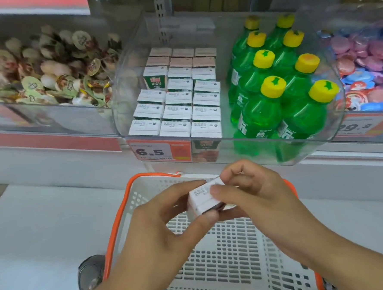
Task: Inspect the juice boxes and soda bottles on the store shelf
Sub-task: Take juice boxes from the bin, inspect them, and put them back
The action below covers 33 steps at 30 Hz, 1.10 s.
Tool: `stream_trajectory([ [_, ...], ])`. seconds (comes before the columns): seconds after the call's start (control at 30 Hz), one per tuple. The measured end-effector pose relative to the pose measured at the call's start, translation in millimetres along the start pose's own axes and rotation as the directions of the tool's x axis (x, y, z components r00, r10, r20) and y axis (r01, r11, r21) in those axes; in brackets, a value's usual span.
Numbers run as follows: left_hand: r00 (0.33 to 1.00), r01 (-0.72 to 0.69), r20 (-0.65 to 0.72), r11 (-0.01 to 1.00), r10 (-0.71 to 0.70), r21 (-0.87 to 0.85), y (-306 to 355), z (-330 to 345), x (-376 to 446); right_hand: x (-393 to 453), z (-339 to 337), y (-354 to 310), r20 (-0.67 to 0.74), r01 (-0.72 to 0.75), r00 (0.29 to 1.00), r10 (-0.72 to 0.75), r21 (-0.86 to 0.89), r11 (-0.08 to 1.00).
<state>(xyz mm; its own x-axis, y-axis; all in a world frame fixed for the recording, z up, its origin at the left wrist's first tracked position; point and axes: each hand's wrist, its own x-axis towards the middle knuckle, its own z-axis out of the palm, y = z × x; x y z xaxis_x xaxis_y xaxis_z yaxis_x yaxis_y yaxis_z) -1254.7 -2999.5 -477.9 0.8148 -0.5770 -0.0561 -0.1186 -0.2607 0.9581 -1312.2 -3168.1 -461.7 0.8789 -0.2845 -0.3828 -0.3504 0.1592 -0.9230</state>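
Progress: you have 1 small white juice box (206,197) off the shelf and under inspection; judging by the full rows, the rest of the cartons and all the soda are not yet handled.
Shelf bin: the clear curved plastic bin (208,139) holds white-topped juice cartons (174,107) in 3 columns on its left side, reaching its front edge, with a gap in the left column.
Soda: 8 green plastic bottles with yellow caps (272,88) fill the bin's right side, packed close in 2 columns.
Side bins: wrapped round sweets (47,70) left, pink and blue snack cups (365,67) right.
Basket: the white slotted basket with orange rim (226,254) sits below your hands; nothing shows in the visible part.
Left hand (168,224): thumb and fingers pinch the box's near-left corner.
Right hand (251,192): fingers curl round its far-right end, thumb on top.
Price tag (150,151): reads 6.5, at the bin's front-left edge.
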Motion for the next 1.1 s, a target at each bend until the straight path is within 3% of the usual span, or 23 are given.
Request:
stream_trajectory([
  [0.1,1.000,-0.009,0.023,1.000,0.009,0.003,1.3,0.6,0.7,-4.0,-3.2,-2.3,-0.043,-0.013,0.999,0.017,0.098,0.995],
  [0.2,0.998,-0.064,0.012,0.984,0.062,0.164,0.5,0.9,4.5,-6.5,-6.8,-3.0,-0.070,-0.005,0.997,0.015,0.145,0.989],
  [0.27,0.996,-0.090,0.026,0.979,0.086,0.185,-0.6,2.3,7.2,-7.0,-9.6,-1.3,-0.082,-0.002,0.997,0.014,0.156,0.988],
  [0.6,0.997,-0.068,0.007,0.979,0.071,-0.192,0.2,19.6,15.0,-14.1,-30.6,3.5,-0.068,0.095,0.993,-0.093,0.020,0.995],
  [0.93,0.995,-0.091,0.016,0.981,0.095,-0.172,-0.1,25.7,13.3,-17.8,-45.2,0.1,0.027,0.092,0.995,-0.091,-0.039,0.995],
  [1.1,0.999,-0.033,0.006,0.985,0.034,-0.171,1.9,26.7,14.8,-17.7,-46.1,-2.0,0.081,0.099,0.993,-0.088,-0.143,0.985],
])
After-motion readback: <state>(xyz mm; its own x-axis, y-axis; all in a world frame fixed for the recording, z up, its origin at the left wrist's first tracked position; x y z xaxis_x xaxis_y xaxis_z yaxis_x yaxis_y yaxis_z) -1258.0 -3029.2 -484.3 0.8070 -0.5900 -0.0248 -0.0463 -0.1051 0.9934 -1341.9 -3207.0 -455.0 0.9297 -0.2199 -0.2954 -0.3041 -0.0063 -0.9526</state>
